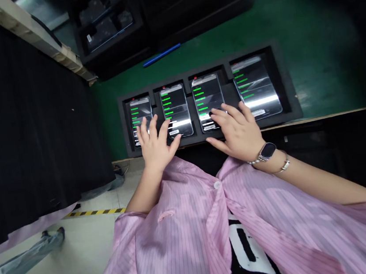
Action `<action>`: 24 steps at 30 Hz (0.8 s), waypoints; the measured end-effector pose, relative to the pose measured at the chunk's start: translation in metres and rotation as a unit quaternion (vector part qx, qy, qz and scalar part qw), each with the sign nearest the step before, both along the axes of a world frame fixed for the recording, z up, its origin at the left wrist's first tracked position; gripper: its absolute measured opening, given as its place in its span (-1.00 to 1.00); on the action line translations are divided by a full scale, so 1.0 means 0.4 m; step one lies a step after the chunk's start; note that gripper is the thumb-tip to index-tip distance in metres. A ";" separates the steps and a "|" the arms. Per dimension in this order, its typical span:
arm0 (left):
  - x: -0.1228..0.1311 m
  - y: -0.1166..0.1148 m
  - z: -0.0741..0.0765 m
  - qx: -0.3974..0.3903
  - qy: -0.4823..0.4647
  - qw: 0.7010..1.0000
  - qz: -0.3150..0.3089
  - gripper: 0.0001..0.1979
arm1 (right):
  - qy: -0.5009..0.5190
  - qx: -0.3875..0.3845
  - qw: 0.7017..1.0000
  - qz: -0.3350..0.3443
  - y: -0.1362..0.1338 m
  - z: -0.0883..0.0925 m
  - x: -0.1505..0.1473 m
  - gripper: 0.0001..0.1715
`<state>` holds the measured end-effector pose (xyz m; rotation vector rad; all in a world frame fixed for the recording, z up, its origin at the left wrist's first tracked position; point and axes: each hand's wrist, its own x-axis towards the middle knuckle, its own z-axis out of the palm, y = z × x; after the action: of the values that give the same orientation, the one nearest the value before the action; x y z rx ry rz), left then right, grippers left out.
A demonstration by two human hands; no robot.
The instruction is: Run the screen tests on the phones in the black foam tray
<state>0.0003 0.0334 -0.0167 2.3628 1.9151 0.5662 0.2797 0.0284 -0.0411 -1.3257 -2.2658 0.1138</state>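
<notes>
Several lit smartphones lie face up in the cut-outs of a black foam tray (pixel 227 88), with green text lines on dark screens. My left hand (pixel 156 144), fingers spread, is over the lower part of the leftmost phone (pixel 140 109) and the edge of the second phone (pixel 176 109). Over the lower right of the third phone (pixel 207 91) my right hand (pixel 238 130) is stretched out, its fingers apart. The rightmost phone (pixel 257 85) sits just beyond that hand. Whether the fingertips touch the glass I cannot tell. Neither hand holds anything.
On the green tabletop (pixel 320 62), a blue pen (pixel 162 55) lies behind the tray. Another black tray (pixel 106 28) with devices stands at the back left. A black curtain (pixel 30 115) hangs at left. Another person's leg (pixel 27 258) shows on the floor below.
</notes>
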 end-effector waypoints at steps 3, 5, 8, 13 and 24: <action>0.001 0.006 0.004 -0.011 -0.012 1.000 0.002 -0.45 | 0.006 -0.003 1.000 0.010 0.002 0.000 -0.003 -0.30; 0.006 0.012 0.005 -0.021 -0.016 1.000 0.001 -0.48 | 0.005 0.001 1.000 0.018 0.005 0.004 -0.005 -0.37; 0.007 0.014 0.010 -0.032 -0.024 0.999 -0.002 -0.53 | -0.001 -0.005 1.000 0.022 0.006 0.019 0.006 -0.43; -0.063 -0.026 0.036 0.017 -0.068 0.997 0.030 -0.41 | 0.029 -0.012 0.999 -0.039 -0.014 0.030 0.108 -0.38; -0.206 -0.079 0.011 -0.062 -0.035 0.991 0.113 -0.33 | 0.006 -0.032 0.990 -0.140 -0.014 0.060 0.195 -0.20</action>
<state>-0.0821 0.0019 -0.0121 2.0394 2.1335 0.5178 0.3577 0.0229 -0.0172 -1.6558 -2.0572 0.0963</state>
